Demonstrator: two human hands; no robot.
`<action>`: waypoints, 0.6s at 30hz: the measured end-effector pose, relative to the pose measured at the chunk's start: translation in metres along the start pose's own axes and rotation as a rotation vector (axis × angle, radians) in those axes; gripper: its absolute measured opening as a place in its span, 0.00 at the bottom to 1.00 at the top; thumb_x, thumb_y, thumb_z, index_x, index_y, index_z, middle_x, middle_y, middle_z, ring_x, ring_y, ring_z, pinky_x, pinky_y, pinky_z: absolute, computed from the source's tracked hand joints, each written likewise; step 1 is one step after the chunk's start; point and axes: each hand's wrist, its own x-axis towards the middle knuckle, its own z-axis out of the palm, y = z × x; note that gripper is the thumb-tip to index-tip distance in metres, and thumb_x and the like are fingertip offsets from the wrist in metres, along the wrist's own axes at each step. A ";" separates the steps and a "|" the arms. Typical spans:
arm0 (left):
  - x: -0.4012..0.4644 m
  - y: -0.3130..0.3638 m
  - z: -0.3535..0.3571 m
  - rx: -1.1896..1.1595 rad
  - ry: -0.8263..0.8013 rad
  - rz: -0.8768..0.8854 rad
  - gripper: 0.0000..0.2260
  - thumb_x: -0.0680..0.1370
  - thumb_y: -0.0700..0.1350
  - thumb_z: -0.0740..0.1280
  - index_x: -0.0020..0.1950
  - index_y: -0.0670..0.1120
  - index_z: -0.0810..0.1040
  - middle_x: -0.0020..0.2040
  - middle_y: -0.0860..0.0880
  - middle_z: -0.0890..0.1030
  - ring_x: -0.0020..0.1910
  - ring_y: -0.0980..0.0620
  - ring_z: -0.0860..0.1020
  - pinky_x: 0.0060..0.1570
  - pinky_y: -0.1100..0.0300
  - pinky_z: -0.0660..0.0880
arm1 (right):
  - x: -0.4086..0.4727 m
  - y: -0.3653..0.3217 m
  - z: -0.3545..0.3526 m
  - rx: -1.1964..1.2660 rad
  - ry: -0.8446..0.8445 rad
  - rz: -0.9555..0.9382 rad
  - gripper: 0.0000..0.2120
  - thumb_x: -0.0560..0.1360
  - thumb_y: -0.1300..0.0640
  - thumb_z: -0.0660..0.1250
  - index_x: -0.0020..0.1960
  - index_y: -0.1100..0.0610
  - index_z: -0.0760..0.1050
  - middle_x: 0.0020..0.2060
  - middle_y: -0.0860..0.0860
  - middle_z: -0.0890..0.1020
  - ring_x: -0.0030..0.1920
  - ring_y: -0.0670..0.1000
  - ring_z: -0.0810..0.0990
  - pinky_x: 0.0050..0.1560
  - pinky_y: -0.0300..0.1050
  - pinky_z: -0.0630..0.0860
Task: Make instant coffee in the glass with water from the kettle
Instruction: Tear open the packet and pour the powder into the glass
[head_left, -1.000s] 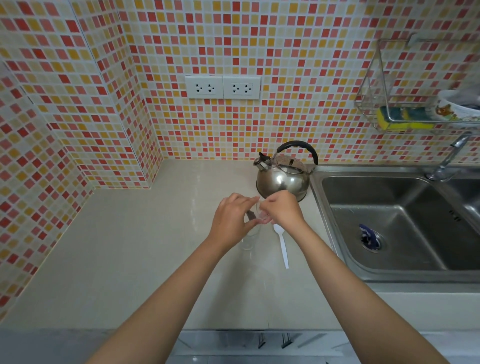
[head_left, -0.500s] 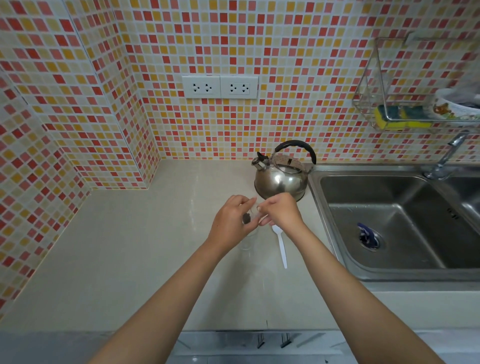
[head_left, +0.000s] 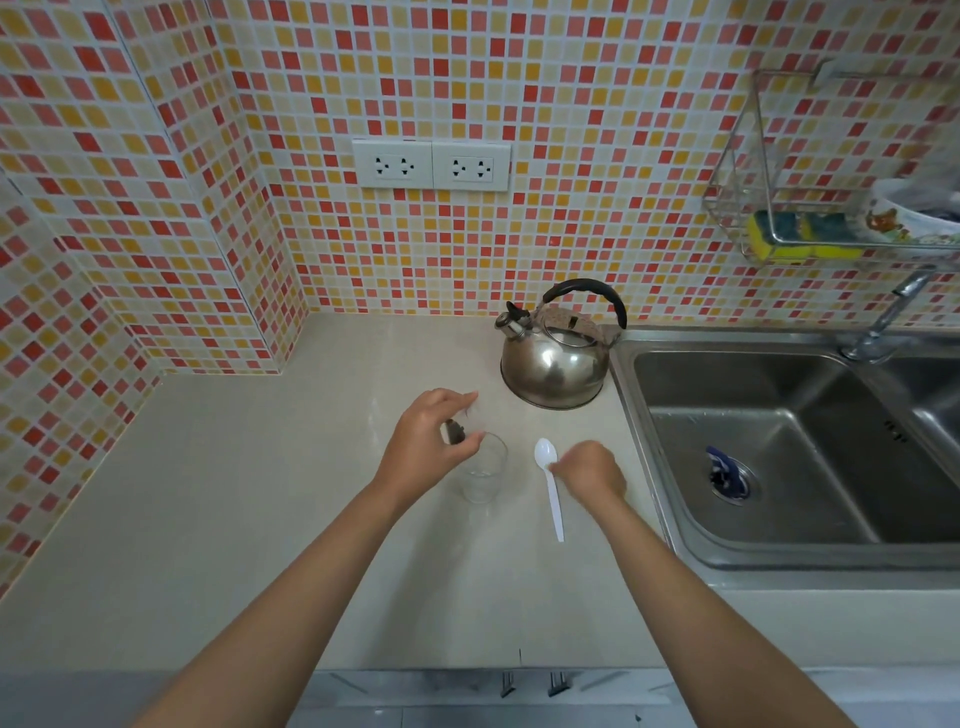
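A small clear glass (head_left: 480, 470) stands on the beige counter (head_left: 249, 519), and it looks empty. My left hand (head_left: 431, 441) hovers over the glass's left rim, pinching a small dark coffee sachet (head_left: 454, 432). A white plastic spoon (head_left: 554, 493) lies flat on the counter just right of the glass. My right hand (head_left: 589, 470) is curled with its fingertips at the spoon's neck; whether it grips the spoon I cannot tell. The steel kettle (head_left: 556, 358) with a black handle stands behind, close to the sink.
A steel sink (head_left: 779, 447) with a tap (head_left: 891, 317) takes up the right side. A wire rack (head_left: 810, 228) with a sponge and a bowl hangs above it. Two sockets (head_left: 431, 163) sit on the tiled wall. The counter's front edge is near me.
My right hand has left my left hand and the sachet above the glass and dropped right to the spoon. My left hand stays over the glass with the sachet.
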 end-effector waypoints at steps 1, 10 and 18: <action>0.000 -0.002 0.000 -0.003 -0.011 -0.007 0.21 0.72 0.48 0.74 0.65 0.48 0.80 0.54 0.53 0.80 0.55 0.57 0.76 0.54 0.75 0.66 | 0.001 0.006 0.009 -0.051 -0.012 -0.005 0.11 0.70 0.51 0.71 0.43 0.58 0.76 0.41 0.53 0.81 0.39 0.56 0.78 0.37 0.41 0.70; 0.000 -0.008 -0.001 -0.006 -0.125 0.000 0.20 0.73 0.47 0.73 0.64 0.48 0.80 0.51 0.53 0.77 0.40 0.58 0.74 0.48 0.67 0.74 | 0.009 0.024 0.027 0.075 0.047 -0.030 0.05 0.71 0.59 0.67 0.45 0.59 0.77 0.43 0.57 0.83 0.43 0.60 0.82 0.38 0.44 0.75; 0.015 -0.012 -0.002 0.041 -0.218 0.003 0.21 0.73 0.49 0.73 0.65 0.49 0.79 0.51 0.54 0.75 0.37 0.59 0.75 0.42 0.71 0.72 | -0.020 0.010 -0.035 0.037 0.251 -0.628 0.13 0.75 0.58 0.67 0.55 0.44 0.81 0.31 0.47 0.71 0.34 0.50 0.73 0.32 0.43 0.66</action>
